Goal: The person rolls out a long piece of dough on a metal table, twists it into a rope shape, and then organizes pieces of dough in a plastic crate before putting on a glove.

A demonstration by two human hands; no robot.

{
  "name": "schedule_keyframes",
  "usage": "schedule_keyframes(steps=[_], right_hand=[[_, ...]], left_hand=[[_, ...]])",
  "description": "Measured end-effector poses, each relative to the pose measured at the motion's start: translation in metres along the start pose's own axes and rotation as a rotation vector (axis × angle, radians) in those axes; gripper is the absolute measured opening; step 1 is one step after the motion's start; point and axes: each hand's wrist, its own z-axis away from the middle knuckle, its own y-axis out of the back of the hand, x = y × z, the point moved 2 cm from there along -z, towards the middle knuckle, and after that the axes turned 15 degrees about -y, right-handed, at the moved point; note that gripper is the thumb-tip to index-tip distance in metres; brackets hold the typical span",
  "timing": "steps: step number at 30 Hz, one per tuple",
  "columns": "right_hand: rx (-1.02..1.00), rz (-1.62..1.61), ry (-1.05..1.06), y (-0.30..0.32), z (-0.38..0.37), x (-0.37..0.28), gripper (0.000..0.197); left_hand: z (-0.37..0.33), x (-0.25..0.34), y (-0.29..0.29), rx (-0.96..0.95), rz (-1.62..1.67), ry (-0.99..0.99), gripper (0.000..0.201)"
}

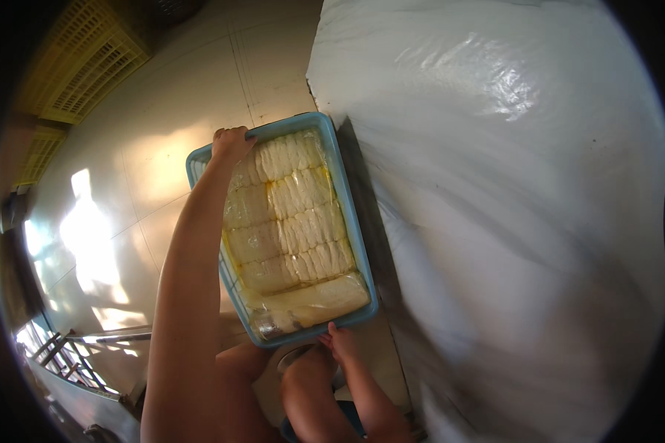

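Observation:
A blue plastic crate [367, 279] is tilted slightly in front of me, its near end close to my knees. Inside lie several rows of pale, creased, folded pieces [303, 193] under clear plastic film, with yellowish edges. At the near end of the crate is a smoother, rolled or folded pale bundle [314, 301]. My left hand [233, 142] reaches across to the far rim, fingers closed over it. With my right hand [338, 343] I hold the near rim, fingertips up against its edge; part of those fingers is hidden.
To the right stands a large block covered in white plastic sheeting [495, 170], close beside the crate. Yellow slatted crates [89, 59] are stacked at the far left. A metal frame [74, 362] stands at the lower left on the tiled floor [155, 159]. My bare knees [307, 391] are below the crate.

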Motion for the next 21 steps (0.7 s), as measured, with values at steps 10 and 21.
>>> schedule_keyframes(steps=[10, 21], right_hand=[[-0.06, -0.229, -0.087, 0.029, -0.058, -0.022, 0.034], [0.486, 0.54, 0.129, 0.028, 0.214, -0.12, 0.056]], left_hand=[[0.114, 0.047, 0.158, -0.063, 0.078, -0.016, 0.047], [0.452, 0.138, 0.356, 0.371, 0.394, 0.405, 0.025]])
